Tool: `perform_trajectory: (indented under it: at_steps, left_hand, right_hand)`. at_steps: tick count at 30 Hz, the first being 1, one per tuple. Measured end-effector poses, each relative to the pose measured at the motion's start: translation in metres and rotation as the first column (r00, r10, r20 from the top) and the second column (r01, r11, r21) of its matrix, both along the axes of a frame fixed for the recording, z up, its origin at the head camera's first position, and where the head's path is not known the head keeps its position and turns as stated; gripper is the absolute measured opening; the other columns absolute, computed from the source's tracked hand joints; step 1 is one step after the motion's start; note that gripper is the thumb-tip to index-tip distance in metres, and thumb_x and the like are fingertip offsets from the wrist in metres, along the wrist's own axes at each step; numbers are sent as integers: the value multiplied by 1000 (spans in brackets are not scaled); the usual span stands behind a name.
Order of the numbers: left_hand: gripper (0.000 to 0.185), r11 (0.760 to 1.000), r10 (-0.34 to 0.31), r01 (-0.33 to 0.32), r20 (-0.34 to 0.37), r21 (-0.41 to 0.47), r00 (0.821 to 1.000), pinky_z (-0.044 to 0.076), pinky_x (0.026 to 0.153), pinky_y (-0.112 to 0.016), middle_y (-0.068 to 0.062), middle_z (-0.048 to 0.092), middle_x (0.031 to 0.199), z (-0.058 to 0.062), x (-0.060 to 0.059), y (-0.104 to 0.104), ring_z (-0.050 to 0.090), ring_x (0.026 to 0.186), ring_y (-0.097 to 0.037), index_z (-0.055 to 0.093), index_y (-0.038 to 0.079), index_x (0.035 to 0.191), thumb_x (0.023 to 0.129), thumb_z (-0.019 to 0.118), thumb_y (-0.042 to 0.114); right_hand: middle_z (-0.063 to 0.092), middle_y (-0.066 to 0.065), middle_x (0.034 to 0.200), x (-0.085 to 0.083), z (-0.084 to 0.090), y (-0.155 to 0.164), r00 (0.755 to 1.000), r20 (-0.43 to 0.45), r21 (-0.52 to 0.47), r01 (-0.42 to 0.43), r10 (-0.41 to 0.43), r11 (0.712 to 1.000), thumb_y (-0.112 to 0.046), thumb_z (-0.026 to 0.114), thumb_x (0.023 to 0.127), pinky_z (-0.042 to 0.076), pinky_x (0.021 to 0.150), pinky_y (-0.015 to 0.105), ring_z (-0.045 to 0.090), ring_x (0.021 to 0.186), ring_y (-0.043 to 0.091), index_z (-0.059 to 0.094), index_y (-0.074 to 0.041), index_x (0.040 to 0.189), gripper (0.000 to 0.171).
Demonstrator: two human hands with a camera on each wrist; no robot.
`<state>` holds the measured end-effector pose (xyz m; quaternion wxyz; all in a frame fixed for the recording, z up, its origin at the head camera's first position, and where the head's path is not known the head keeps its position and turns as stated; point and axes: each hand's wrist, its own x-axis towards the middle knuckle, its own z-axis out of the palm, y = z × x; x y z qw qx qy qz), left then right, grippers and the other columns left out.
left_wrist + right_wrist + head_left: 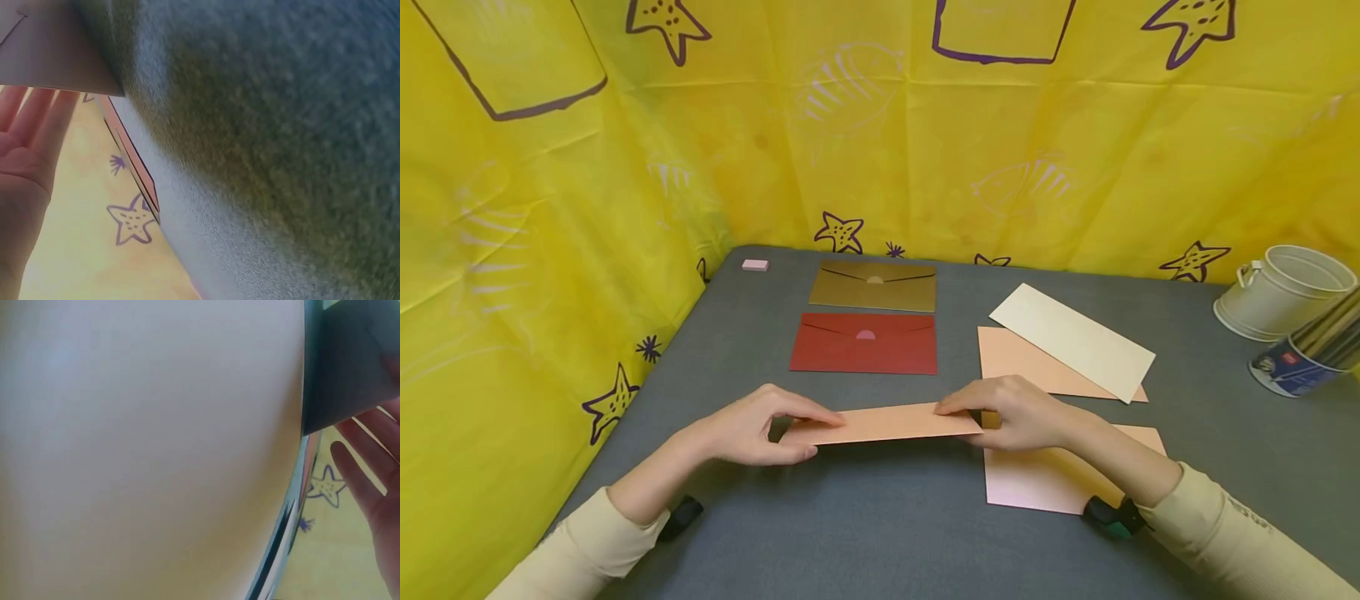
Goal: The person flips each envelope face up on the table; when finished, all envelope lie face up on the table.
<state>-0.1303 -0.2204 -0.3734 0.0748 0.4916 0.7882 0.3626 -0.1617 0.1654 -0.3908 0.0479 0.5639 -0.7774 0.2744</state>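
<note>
On the grey table (880, 525), I hold a folded peach paper strip (887, 423) just above the cloth, my left hand (752, 429) pinching one end, my right hand (1018, 412) pinching the other.

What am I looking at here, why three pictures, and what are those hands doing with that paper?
A person works with bare hands; there is no machine. The big picture comes from a head camera, the two blurry ones from cameras on each wrist. The left hand and right hand pinch the ends of a folded peach paper strip over a grey table. Also there: a red envelope, a gold envelope, loose paper sheets, a white tin bucket.
</note>
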Motion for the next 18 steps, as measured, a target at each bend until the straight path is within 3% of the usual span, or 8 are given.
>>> perform_trajectory:
  at_steps: [5, 9, 15, 18]
  left_hand:
    - [30, 994, 42, -45, 32, 101, 999, 56, 73, -28, 6, 72, 107, 2, -3, -4, 69, 88, -10, 73, 13, 115, 86, 71, 6]
    - [28, 982, 97, -104, 53, 160, 994, 56, 74, -28, 2, 74, 101, 2, -6, -7, 71, 86, -16, 75, 11, 109, 83, 73, 0]
    - [21, 945, 253, -266, 88, 192, 963, 54, 63, -22, 3, 75, 91, 3, -9, -10, 68, 72, -12, 77, 11, 101, 83, 75, 0]
    - [17, 931, 289, -310, 129, 194, 949, 52, 60, -22, 1, 75, 89, 2, -10, -10, 66, 68, -18, 76, 9, 100, 85, 73, 1]
  right_hand:
    - [72, -7, 101, -2, 1, 0, 998, 40, -62, 43, -40, 997, -4, 75, 79, 52, 72, 23, 66, 89, 7, 74, -15, 111, 33]
    - [72, -7, 97, -4, 0, 0, 996, 71, -119, 65, -57, 991, -2, 74, 81, 51, 70, 21, 66, 85, 6, 75, -14, 108, 29]
    - [72, -4, 83, -4, -3, -1, 990, 112, -216, 114, -91, 970, 4, 77, 77, 51, 59, 20, 63, 69, 3, 76, -9, 94, 22]
    - [71, -4, 78, -3, -1, -2, 981, 170, -239, 137, -98, 961, 5, 77, 77, 52, 58, 18, 63, 65, 3, 75, -8, 92, 20]
